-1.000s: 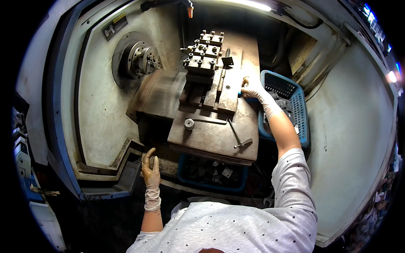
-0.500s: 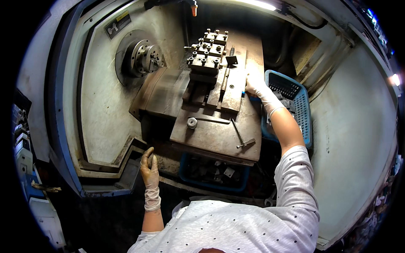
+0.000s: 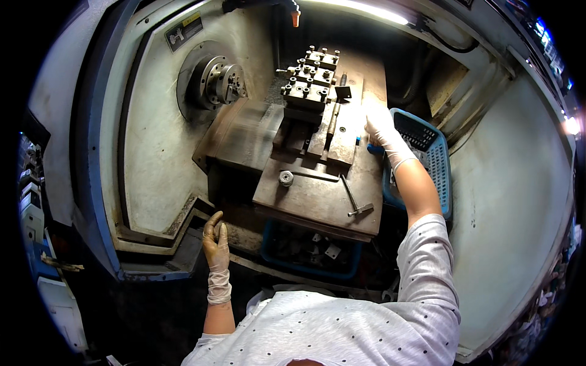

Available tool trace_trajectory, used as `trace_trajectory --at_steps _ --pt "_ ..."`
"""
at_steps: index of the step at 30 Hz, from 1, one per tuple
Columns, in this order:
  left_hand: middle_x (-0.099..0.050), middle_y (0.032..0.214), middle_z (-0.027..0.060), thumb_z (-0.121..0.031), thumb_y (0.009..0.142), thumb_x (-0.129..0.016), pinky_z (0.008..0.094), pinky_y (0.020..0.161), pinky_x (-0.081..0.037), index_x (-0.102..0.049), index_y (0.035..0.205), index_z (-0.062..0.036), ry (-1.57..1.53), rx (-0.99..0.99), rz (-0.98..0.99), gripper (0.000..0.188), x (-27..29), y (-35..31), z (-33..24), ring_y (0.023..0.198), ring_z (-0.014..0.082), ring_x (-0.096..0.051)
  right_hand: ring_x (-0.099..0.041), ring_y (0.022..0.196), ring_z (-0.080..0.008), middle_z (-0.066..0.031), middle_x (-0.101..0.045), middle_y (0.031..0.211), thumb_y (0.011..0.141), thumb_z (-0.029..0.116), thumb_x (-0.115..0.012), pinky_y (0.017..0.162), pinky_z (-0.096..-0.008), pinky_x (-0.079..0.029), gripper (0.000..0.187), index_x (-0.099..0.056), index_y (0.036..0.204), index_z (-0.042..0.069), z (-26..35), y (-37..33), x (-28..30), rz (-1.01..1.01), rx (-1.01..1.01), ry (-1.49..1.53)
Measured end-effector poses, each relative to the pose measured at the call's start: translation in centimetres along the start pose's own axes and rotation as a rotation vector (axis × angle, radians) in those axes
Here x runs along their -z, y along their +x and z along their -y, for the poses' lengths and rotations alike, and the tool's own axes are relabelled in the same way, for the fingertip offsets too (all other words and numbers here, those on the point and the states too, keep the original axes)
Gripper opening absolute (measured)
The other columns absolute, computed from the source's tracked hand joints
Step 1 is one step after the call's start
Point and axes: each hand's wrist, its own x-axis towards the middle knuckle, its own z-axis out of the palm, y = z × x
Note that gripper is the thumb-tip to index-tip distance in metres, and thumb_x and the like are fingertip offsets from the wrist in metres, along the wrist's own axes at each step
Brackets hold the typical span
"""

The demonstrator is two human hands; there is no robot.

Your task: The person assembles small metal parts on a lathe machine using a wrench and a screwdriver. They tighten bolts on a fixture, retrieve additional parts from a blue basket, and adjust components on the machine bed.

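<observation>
My right hand [image 3: 379, 126], in a pale thin glove, reaches to the right side of the machine's metal slide plate [image 3: 317, 207]. Glare washes out its fingers, so whether it grips anything does not show. Small blue pieces [image 3: 375, 148] show just below that hand, by the plate's right edge. To its left stand the tool holder blocks [image 3: 308, 91] with several upright bolts. My left hand [image 3: 216, 243], in a stained glove, hangs at the lower left with thumb and fingers apart and nothing in it. A T-handle wrench [image 3: 352, 198] and a round knurled metal part [image 3: 285, 178] lie on the plate.
A blue plastic basket [image 3: 441, 161] with grey parts stands right of the plate, beside my right forearm. Another blue bin [image 3: 351, 268] with metal pieces sits under the front edge. The chuck [image 3: 220, 80] is on the left wall. A long bar [image 3: 314, 175] lies near the wrench.
The machine sits slightly farther right and lower in the view. My right hand stays beside the plate's right edge, and my left hand keeps nearly the same pose.
</observation>
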Motion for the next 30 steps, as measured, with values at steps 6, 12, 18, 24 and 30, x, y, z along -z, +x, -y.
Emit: trace_trajectory --at_steps 6,12,18,24,30 --pt "-0.052 0.103 0.0037 -0.011 0.083 -0.047 0.0233 0.084 -0.036 -0.050 0.106 -0.0013 0.097 -0.051 -0.013 0.025 1.2 0.4 1.8 0.095 0.0114 -0.048 -0.054 0.062 -0.0156 -0.0065 -0.056 0.066 0.065 0.015 -0.057 0.057 -0.0273 -0.045 0.014 -0.051 0.069 0.003 1.2 0.8 7.5 0.596 -0.291 0.936" --pt "-0.052 0.103 0.0067 -0.010 0.081 -0.049 0.0254 0.085 -0.035 -0.051 0.104 -0.0014 0.035 -0.005 0.040 0.024 0.5 -0.2 0.9 0.097 0.0145 -0.047 -0.051 0.051 -0.0103 -0.0028 -0.055 0.057 0.064 0.008 -0.054 0.046 -0.0238 -0.042 0.005 -0.054 0.065 0.003 10.8 1.2 11.3 1.019 0.278 0.816" --pt "-0.052 0.104 0.0058 -0.008 0.081 -0.048 0.0240 0.085 -0.034 -0.051 0.104 -0.0010 0.000 -0.024 0.022 0.024 0.1 0.1 -0.4 0.096 0.0131 -0.046 -0.057 0.072 -0.0120 -0.0099 -0.059 0.089 0.075 0.013 -0.056 0.063 -0.0223 -0.045 0.027 -0.053 0.098 0.000 18.8 1.3 12.0 0.297 -0.390 1.447" --pt "-0.053 0.102 0.0050 -0.009 0.082 -0.048 0.0247 0.083 -0.036 -0.051 0.104 -0.0014 -0.001 -0.006 -0.019 0.023 1.4 -0.5 0.4 0.093 0.0125 -0.048 -0.055 0.082 -0.0163 -0.0111 -0.058 0.090 0.073 0.017 -0.060 0.074 -0.0249 -0.043 0.032 -0.053 0.098 -0.001 5.5 -4.8 6.8 -0.076 -0.483 1.189" --pt "-0.053 0.102 0.0046 -0.011 0.083 -0.047 0.0216 0.082 -0.036 -0.051 0.104 0.0003 0.033 -0.013 -0.012 0.024 1.9 -1.5 1.7 0.093 0.0108 -0.048 -0.032 0.114 -0.0301 -0.0200 -0.036 0.121 0.055 0.034 -0.070 0.096 -0.0337 -0.025 0.078 -0.037 0.118 0.002 1.5 -7.8 6.8 0.396 -0.198 0.488"
